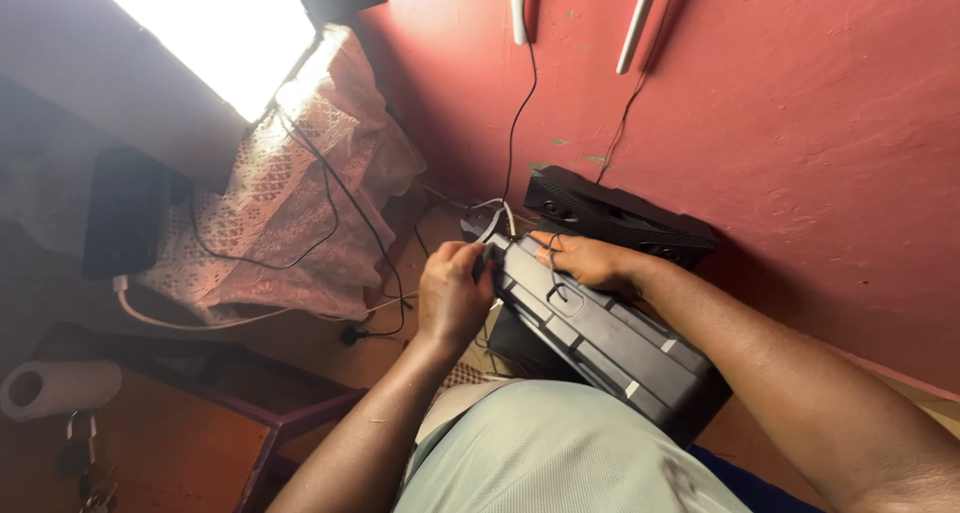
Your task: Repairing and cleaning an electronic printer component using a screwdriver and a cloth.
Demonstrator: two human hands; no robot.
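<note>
While the black ribbed case point(600, 333) lies slanted across the person's lap, let's sweep across from the far left, taking that case as our anchor. Well off to its left and low, a white paper roll point(55, 388) rests on a dark wooden stand point(250, 393). Above that, farther up-left of the case, a flat black device point(120, 213) sits beside a pink lace cloth point(300, 203) that drapes down under a bright window point(210, 33), and thin black cables point(340, 213) trail over the cloth toward the floor. Now to the action: the left hand point(452, 295) is curled at the case's upper-left end, fingers closed around what looks like a thin black wire point(490, 248) there, apparently pinching it tight against the edge for control. On the case's top face, the right hand point(590, 260) lies with fingers spread flat and pressing down, seemingly pinning the case so it won't slide off the lap; whether it also grips a small wire loop point(558, 291) under the fingertips, I cannot tell. Just behind the case, touching the wall, a long black speaker bar point(620, 218) stands on its edge. Up and to the right of the case, the red wall point(800, 123) carries two white tubes point(640, 18) and a dangling cord point(522, 113) running down toward the case's near end.
</note>
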